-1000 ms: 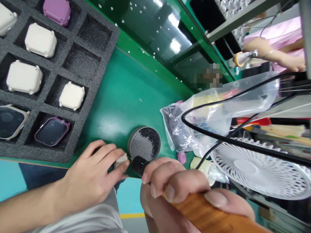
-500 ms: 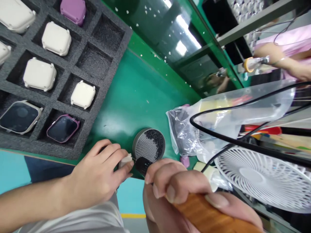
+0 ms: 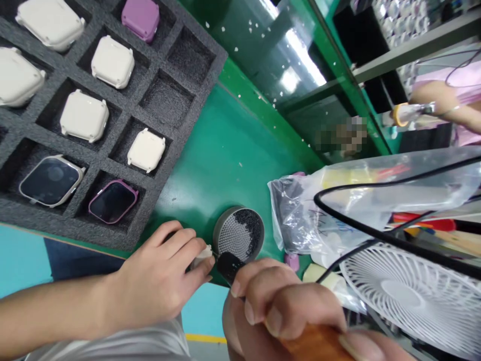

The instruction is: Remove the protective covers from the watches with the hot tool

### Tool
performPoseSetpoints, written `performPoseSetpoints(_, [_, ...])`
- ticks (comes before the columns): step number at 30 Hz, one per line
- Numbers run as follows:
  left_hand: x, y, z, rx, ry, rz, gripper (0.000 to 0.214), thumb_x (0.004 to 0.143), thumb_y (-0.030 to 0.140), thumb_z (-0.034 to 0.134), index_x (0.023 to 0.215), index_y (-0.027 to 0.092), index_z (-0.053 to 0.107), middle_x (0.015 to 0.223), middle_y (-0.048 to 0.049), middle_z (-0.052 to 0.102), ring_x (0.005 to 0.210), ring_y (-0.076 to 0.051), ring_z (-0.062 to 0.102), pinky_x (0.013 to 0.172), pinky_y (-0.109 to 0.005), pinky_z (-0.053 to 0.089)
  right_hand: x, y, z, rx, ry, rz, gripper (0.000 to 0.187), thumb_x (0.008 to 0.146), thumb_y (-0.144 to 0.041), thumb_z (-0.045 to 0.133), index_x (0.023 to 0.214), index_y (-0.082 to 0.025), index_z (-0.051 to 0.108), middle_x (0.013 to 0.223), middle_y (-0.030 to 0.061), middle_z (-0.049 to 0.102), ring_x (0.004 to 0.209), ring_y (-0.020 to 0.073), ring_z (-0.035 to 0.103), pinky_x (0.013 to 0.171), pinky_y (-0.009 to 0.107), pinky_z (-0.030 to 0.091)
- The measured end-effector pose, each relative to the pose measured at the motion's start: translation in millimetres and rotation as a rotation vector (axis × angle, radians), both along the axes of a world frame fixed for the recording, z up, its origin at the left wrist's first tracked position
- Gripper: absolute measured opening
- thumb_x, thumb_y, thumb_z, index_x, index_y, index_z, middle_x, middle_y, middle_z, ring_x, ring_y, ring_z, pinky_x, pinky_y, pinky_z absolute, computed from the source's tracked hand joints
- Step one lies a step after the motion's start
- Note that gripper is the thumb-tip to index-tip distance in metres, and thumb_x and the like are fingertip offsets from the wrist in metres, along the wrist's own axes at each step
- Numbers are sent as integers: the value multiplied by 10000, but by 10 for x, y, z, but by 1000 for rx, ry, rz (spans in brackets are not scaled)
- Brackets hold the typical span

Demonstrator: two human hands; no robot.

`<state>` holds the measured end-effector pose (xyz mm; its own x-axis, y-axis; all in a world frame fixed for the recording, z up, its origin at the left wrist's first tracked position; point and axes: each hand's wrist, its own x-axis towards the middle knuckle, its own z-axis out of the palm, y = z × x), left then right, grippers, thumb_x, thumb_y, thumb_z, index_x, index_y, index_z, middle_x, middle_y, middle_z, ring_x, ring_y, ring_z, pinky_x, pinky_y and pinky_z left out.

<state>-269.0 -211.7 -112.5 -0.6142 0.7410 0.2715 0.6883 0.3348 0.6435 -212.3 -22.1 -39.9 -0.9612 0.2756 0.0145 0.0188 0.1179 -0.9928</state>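
Note:
My left hand (image 3: 161, 271) is closed at the table's front edge, its fingers pinching a small white watch case (image 3: 204, 254), mostly hidden under them. In my right hand (image 3: 287, 298) is a screwdriver (image 3: 315, 341) with a wood-brown handle and a black collar. Its thin shaft points left at the white case; whether the tip touches is too small to tell. Just beyond the collar stands a round grey dish (image 3: 231, 239) with a dimpled bottom. Tiny black pieces, probably screws, are heaped along its right side.
A dark foam tray (image 3: 48, 220) at left holds white and purple watch cases and two dark-screened watches (image 3: 113, 201). Plastic bags (image 3: 296, 215), a black cable (image 3: 361, 220) and a white fan (image 3: 409, 296) crowd the right. Another person's arm (image 3: 447, 103) shows at upper right.
The view has shifted, so the tray, dish and bags sit slightly farther right and lower. Both hands keep their grips, and the screwdriver stays pointed at the white case.

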Motion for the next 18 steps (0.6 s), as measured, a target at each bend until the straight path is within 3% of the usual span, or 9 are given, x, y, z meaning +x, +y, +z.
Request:
performPoseSetpoints(3, [12, 7, -9, -9, -1, 5, 218, 1005, 304, 629, 1181, 201, 705, 1195, -63, 696, 1147, -266, 586, 1070, -476, 396, 86, 1, -110, 30, 44, 7, 241, 980, -477, 524, 865, -315, 661, 648, -29, 453, 608, 207, 558, 616, 486, 586])
performPoseSetpoints(7, [15, 10, -13, -21, 5, -3, 240, 1003, 319, 633, 1198, 199, 704, 1188, -61, 691, 1149, -269, 579, 1083, -481, 384, 97, -49, -189, 53, 179, -21, 258, 997, -526, 515, 935, -327, 667, 645, -47, 444, 586, 182, 541, 588, 423, 559])
performPoseSetpoints(10, [7, 5, -4, -24, 7, -8, 250, 997, 312, 641, 1208, 192, 703, 1194, -66, 687, 1158, -273, 575, 1088, -482, 381, 102, -20, -161, 49, 70, -31, 287, 1017, -514, 491, 903, -327, 675, 629, -48, 452, 566, 176, 529, 591, 426, 556])
performPoseSetpoints(13, [2, 3, 10, -21, -5, -7, 240, 1000, 298, 634, 1206, 195, 703, 1185, -64, 688, 1152, -270, 579, 1087, -483, 384, 54, 9, -160, 36, 81, 58, 333, 1014, -553, 467, 895, -326, 681, 595, -49, 435, 528, 185, 515, 555, 446, 550])
performPoseSetpoints(16, [4, 8, 19, -17, -15, -6, 194, 1014, 275, 609, 1163, 204, 711, 1165, -57, 695, 1122, -258, 592, 1064, -475, 398, -78, -62, -185, 4, 244, 34, 317, 1022, -537, 420, 1050, -334, 663, 640, -53, 465, 512, 171, 511, 506, 415, 521])
performPoseSetpoints(18, [3, 12, 23, -13, -8, 0, 178, 1014, 280, 621, 1148, 210, 715, 1152, -53, 698, 1118, -258, 596, 1052, -474, 408, -175, -128, -170, -30, 315, -64, 300, 1018, -501, 434, 1166, -319, 621, 715, -52, 511, 517, 146, 527, 472, 369, 491])
